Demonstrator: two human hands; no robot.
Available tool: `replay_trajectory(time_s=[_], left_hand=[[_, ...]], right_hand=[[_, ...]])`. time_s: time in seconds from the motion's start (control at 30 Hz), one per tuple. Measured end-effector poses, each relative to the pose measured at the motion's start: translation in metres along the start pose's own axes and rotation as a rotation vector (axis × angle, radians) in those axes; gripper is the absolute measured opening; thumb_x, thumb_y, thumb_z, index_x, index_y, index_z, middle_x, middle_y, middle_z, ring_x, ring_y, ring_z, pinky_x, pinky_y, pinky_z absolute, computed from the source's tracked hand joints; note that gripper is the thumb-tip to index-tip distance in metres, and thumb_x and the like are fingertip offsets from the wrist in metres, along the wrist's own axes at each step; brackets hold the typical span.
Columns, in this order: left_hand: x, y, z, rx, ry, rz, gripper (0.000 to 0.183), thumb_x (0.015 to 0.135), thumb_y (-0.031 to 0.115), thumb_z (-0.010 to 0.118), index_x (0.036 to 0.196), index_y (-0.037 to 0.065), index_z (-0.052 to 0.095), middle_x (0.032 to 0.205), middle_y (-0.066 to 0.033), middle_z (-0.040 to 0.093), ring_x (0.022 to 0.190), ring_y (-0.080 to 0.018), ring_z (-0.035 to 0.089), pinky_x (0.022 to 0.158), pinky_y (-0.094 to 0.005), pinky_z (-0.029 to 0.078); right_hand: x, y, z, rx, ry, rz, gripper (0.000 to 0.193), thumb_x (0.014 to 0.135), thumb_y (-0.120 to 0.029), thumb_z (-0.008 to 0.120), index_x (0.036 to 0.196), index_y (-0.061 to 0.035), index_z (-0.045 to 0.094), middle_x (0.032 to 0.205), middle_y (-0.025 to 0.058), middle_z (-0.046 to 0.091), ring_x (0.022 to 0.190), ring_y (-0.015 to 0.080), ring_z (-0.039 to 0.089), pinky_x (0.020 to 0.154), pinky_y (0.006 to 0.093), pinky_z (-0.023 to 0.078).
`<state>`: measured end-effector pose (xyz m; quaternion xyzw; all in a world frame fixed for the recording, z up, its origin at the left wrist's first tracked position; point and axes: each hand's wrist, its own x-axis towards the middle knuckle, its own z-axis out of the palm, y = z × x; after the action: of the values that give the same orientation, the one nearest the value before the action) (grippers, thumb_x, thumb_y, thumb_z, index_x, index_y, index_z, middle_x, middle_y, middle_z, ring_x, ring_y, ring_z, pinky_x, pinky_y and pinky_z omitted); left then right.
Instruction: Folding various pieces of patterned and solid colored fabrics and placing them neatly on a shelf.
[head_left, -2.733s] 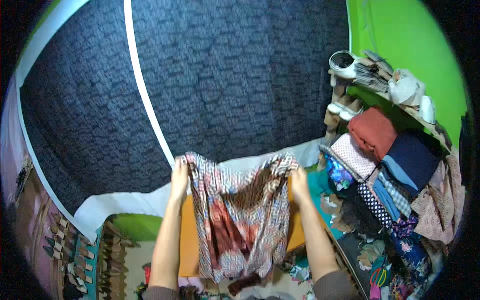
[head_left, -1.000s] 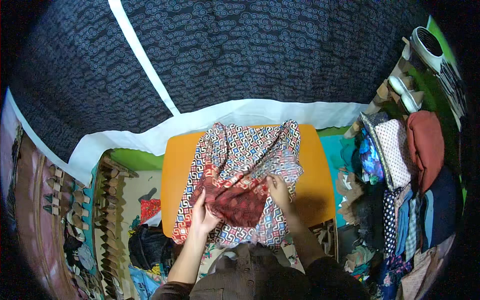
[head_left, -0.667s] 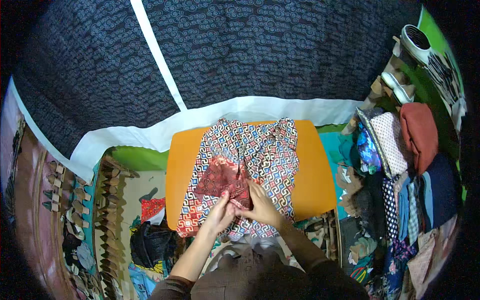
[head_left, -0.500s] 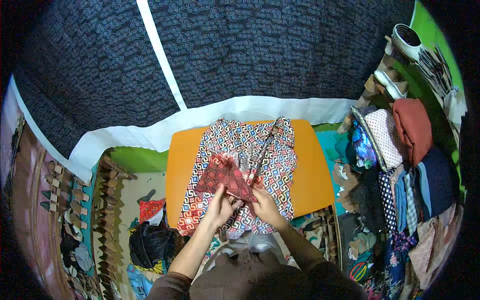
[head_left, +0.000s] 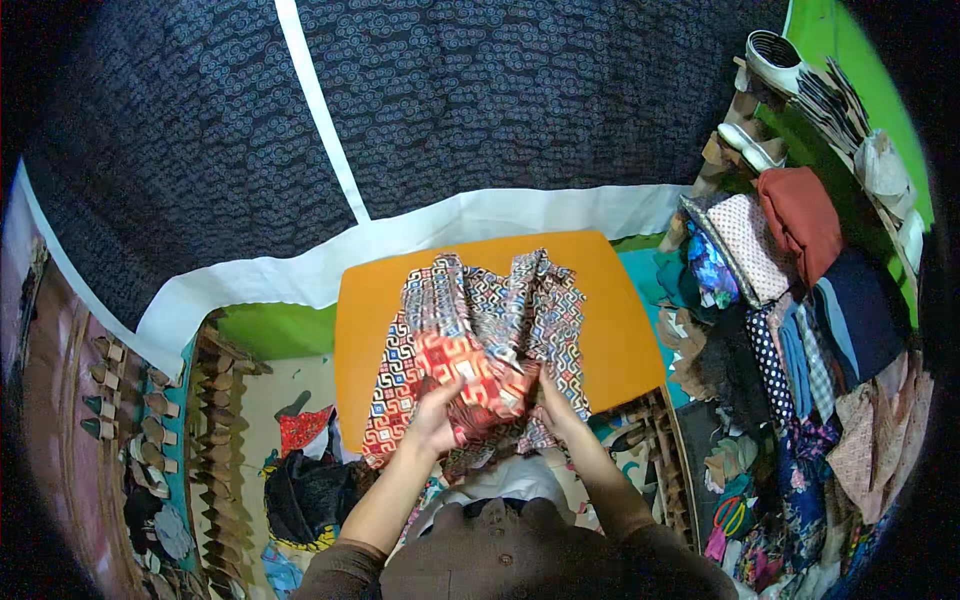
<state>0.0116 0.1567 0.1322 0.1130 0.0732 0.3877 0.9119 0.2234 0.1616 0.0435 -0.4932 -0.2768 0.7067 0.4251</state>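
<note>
A garment [head_left: 395, 385] in a blue, red, black and white geometric print lies over the orange table, its two upper sections spread apart at the far side. Its red patterned part [head_left: 462, 362] is bunched up at the near side, between my hands. My left hand [head_left: 436, 418] grips the left edge of this red cloth, thumb on top. At the cloth's right edge is my right hand [head_left: 556, 408], its fingers partly hidden behind the fabric. Motion blurs the red folds, and darker red cloth hangs below them toward my lap.
The orange table [head_left: 625, 320] shows bare around the garment. A dark patterned curtain [head_left: 520, 90] with a white border hangs beyond. Folded clothes [head_left: 800, 220] are piled on the right. Dark cloth [head_left: 305, 490] lies on the floor to the left, near rows of brown wedge-shaped pieces [head_left: 215, 440].
The red part of the garment has turned over in my hands, from its dull side to its bright side. The garment's upper sections have drawn inward, and my right hand has shifted right.
</note>
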Motion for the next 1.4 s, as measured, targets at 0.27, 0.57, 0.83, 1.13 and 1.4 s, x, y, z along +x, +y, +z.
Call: replay_trajectory(time_s=[0.27, 0.57, 0.83, 1.13, 1.4], left_hand=[[-0.021, -0.016, 0.006, 1.486, 0.013, -0.687, 0.059, 0.086, 0.042, 0.052, 0.121, -0.005, 0.046, 0.115, -0.0136, 0.054, 0.108, -0.0171, 0.047, 0.094, -0.0274, 0.035], [-0.037, 0.024, -0.067, 0.616, 0.644, 0.024, 0.051, 0.091, 0.042, 0.041, 0.124, 0.003, 0.043, 0.112, -0.0158, 0.055, 0.098, -0.0225, 0.058, 0.082, -0.0353, 0.05], [0.011, -0.002, -0.078, -0.195, 0.417, -0.048, 0.1, 0.072, 0.077, 0.032, 0.135, 0.0, 0.024, 0.14, -0.0227, 0.023, 0.127, -0.0351, 0.03, 0.101, -0.0592, 0.021], [0.012, -0.035, -0.024, 0.155, 0.293, 0.299, 0.064, 0.085, 0.054, 0.041, 0.125, 0.005, 0.046, 0.118, -0.0173, 0.053, 0.105, -0.0279, 0.054, 0.091, -0.0443, 0.042], [-0.02, -0.065, 0.032, 0.453, 0.43, 0.191, 0.056, 0.084, 0.047, 0.046, 0.119, 0.002, 0.05, 0.111, -0.0162, 0.057, 0.097, -0.0257, 0.058, 0.085, -0.0414, 0.046]], right_hand=[[0.026, -0.045, -0.004, 0.098, 0.164, 0.043, 0.032, 0.074, -0.017, 0.063, 0.104, -0.0052, 0.06, 0.087, 0.0099, 0.065, 0.075, 0.0205, 0.064, 0.073, 0.0329, 0.052], [-0.004, -0.145, 0.02, 0.551, -0.233, -0.054, 0.022, 0.082, -0.01, 0.051, 0.095, 0.007, 0.058, 0.088, 0.0199, 0.064, 0.075, 0.0287, 0.065, 0.071, 0.0404, 0.054], [-0.026, -0.162, 0.062, 0.351, -0.491, -0.255, 0.041, 0.068, 0.001, 0.049, 0.109, 0.0068, 0.052, 0.097, 0.0167, 0.062, 0.087, 0.0245, 0.062, 0.08, 0.0362, 0.05], [-0.086, -0.099, -0.018, -0.799, -1.059, 0.286, 0.058, 0.075, -0.001, 0.062, 0.129, 0.0002, 0.038, 0.104, 0.0003, 0.055, 0.094, 0.0108, 0.047, 0.083, 0.0244, 0.038], [-0.171, -0.036, -0.076, -1.058, -0.989, 0.01, 0.046, 0.09, -0.038, 0.049, 0.117, -0.0005, 0.049, 0.107, 0.0067, 0.057, 0.091, 0.0129, 0.051, 0.08, 0.0261, 0.04]])
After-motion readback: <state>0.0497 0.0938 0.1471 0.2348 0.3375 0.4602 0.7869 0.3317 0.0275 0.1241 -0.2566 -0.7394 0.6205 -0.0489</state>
